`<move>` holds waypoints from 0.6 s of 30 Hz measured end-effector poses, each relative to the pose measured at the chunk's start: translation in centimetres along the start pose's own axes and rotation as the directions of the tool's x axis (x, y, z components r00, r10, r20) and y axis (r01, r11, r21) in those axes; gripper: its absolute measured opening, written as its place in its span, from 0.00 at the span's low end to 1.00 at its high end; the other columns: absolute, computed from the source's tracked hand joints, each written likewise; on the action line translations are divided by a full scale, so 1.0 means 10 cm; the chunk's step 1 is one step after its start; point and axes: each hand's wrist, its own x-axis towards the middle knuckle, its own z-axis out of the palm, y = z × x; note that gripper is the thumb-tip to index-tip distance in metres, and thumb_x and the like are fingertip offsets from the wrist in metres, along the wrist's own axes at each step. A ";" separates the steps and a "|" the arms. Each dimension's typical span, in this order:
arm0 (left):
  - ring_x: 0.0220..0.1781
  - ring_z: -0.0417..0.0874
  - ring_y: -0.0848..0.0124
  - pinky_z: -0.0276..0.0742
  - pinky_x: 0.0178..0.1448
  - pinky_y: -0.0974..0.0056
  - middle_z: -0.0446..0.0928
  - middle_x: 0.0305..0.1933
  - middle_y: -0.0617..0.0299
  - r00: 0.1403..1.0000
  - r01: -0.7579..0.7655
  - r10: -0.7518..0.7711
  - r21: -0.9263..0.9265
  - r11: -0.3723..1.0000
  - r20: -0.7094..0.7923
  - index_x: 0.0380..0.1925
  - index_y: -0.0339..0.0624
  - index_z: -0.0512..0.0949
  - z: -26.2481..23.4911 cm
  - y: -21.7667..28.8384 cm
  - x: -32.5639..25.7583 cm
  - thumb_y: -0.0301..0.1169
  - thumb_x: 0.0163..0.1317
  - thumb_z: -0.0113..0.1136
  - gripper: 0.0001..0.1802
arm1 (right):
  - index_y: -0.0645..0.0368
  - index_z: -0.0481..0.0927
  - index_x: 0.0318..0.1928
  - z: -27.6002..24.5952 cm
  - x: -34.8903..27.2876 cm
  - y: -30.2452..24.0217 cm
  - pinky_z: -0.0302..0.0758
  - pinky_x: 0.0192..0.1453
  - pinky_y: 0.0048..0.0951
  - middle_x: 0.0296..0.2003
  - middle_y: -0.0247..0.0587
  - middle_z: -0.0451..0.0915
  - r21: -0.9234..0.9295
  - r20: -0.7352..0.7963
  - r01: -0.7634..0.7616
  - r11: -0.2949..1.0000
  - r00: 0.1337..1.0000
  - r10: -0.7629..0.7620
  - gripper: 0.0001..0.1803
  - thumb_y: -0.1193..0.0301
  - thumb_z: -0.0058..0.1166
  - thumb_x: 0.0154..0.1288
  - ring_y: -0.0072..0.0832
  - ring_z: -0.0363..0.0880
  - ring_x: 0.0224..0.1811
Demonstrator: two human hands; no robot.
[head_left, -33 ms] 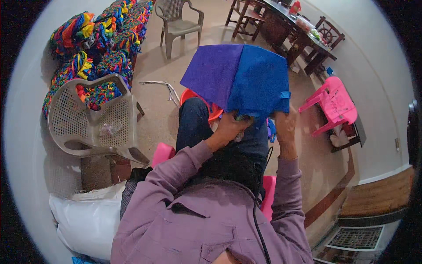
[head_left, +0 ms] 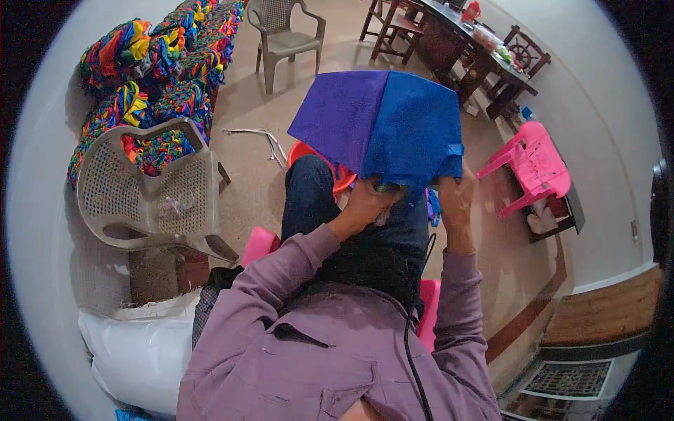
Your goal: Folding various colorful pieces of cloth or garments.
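Blue-and-purple fabric piece (head_left: 382,130) is held up in front of the seated person, above the knees, lower edge pinched at both sides. Left hand (head_left: 365,200) grip is closed on the bottom edge near the middle, something small and greenish just under the fingers, too blurred to tell what. Right hand (head_left: 456,200) grip is closed on the lower right corner, beside a small blue tab or strap sticking out of the fabric's right edge. Fabric reads as two panels, purple on the left, blue on the right, with a fold or seam running between them; it hangs fairly flat and taut between the two grips. No change can be told from this one moment.

Under the fabric: dark trousers, an orange tub (head_left: 309,151) behind the left knee, pink seat (head_left: 260,242) below the person. Further out: beige plastic chair (head_left: 151,193) on its side at left, pile of multicoloured woven pieces (head_left: 161,77) behind it, white sack (head_left: 140,351) at lower left, second beige chair (head_left: 284,35) upright at top, pink child's chair (head_left: 533,168) at right, dark wooden bench (head_left: 470,42) with chairs at top right.
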 end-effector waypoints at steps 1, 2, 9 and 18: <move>0.29 0.80 0.73 0.76 0.33 0.63 0.81 0.36 0.64 1.000 0.002 -0.002 -0.001 1.000 0.004 0.43 0.39 0.81 0.01 0.01 0.00 0.28 0.60 0.72 0.13 | 0.65 0.79 0.44 0.03 0.01 -0.20 0.73 0.35 0.34 0.28 0.48 0.80 -0.016 -0.033 0.037 0.999 0.999 -0.037 0.15 0.63 0.58 0.72 0.38 0.79 0.30; 0.31 0.80 0.72 0.77 0.34 0.63 0.81 0.36 0.64 0.998 0.049 -0.050 0.053 0.997 0.026 0.43 0.39 0.81 0.00 0.02 0.00 0.29 0.62 0.71 0.12 | 0.65 0.79 0.45 0.06 0.01 -0.38 0.73 0.35 0.35 0.27 0.49 0.80 -0.034 -0.066 0.072 0.997 0.995 -0.075 0.15 0.63 0.59 0.72 0.39 0.79 0.30; 0.40 0.83 0.72 0.79 0.39 0.62 0.82 0.40 0.65 0.999 0.012 -0.020 -0.265 0.964 -0.025 0.45 0.41 0.81 0.04 -0.55 0.00 0.32 0.71 0.63 0.09 | 0.69 0.78 0.53 0.58 -0.07 -1.07 0.79 0.48 0.44 0.44 0.58 0.83 -0.266 0.140 0.418 0.869 0.908 -0.394 0.22 0.66 0.65 0.66 0.52 0.84 0.45; 0.36 0.84 0.72 0.78 0.35 0.62 0.81 0.36 0.63 0.989 -0.137 0.139 -0.058 0.989 0.040 0.41 0.41 0.79 -0.01 -0.63 0.05 0.36 0.73 0.61 0.10 | 0.66 0.80 0.60 0.52 -0.07 -1.14 0.80 0.57 0.40 0.53 0.57 0.83 -0.275 0.241 0.390 0.879 0.913 -0.330 0.23 0.72 0.64 0.66 0.52 0.84 0.55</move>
